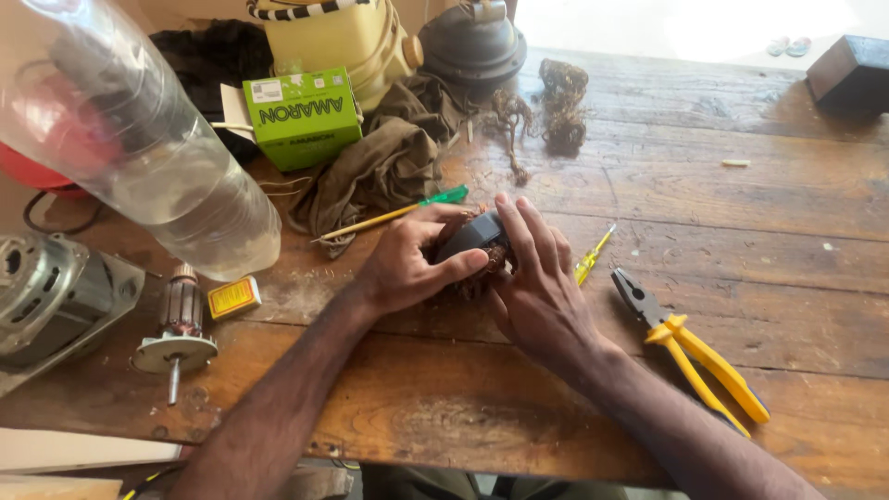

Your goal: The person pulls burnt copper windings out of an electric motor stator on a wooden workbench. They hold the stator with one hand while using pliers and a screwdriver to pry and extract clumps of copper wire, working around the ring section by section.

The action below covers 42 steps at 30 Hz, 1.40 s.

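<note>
Both hands close around a dark grey motor stator [474,237] with brownish copper windings, resting on the wooden table [741,213]. My left hand [407,261] grips its left side, thumb across the front. My right hand [537,282] covers its right side, fingers laid over the top. Most of the stator is hidden under the fingers. A green-handled screwdriver [407,209] lies just behind my left hand. A small yellow screwdriver [593,256] lies just right of my right hand.
Yellow-handled pliers [690,347] lie at the right. A motor rotor [178,324] and a small yellow box [232,297] sit left, beside a metal motor housing [51,296]. A clear plastic bottle [139,139], a green box [301,116], an olive cloth [380,167] and tangled wire [560,106] lie behind.
</note>
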Each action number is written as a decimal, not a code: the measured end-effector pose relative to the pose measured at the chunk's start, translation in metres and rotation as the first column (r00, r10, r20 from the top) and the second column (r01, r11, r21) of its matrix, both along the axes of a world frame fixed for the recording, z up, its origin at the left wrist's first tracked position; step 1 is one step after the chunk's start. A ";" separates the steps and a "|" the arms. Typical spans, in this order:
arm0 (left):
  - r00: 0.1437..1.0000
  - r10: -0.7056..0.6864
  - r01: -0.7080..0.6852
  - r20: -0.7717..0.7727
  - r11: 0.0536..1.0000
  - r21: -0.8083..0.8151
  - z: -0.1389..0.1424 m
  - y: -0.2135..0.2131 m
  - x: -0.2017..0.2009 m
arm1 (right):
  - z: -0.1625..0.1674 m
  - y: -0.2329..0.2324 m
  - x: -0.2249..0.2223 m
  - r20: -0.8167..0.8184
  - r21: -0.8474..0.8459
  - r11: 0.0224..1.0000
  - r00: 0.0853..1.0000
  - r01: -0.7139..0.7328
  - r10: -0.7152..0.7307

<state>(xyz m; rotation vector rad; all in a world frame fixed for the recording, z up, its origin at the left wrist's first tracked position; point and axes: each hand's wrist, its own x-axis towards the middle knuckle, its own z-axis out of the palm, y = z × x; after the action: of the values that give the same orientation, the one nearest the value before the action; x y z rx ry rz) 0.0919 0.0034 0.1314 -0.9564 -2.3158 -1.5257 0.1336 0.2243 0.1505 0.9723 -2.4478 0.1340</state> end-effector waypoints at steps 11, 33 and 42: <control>0.994 0.083 -0.083 0.069 0.997 -0.010 0.022 0.012 -0.037 | 0.005 0.010 -0.055 0.154 -0.273 0.961 0.983 -0.052 0.097; 0.979 0.202 -0.202 -0.007 0.979 0.008 0.058 0.033 -0.020 | 0.018 0.003 -0.064 -0.103 -0.397 0.913 0.993 -0.093 0.057; 0.992 0.122 -0.121 0.037 0.992 -0.047 0.050 0.025 -0.003 | 0.035 0.009 -0.034 -0.136 -0.368 0.923 0.988 -0.113 0.067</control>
<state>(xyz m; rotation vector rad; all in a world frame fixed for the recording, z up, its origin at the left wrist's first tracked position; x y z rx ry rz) 0.0886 0.0284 0.1809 -0.7859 -2.3969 -1.4634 0.0993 0.2331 0.1857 0.8903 -2.1580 0.5385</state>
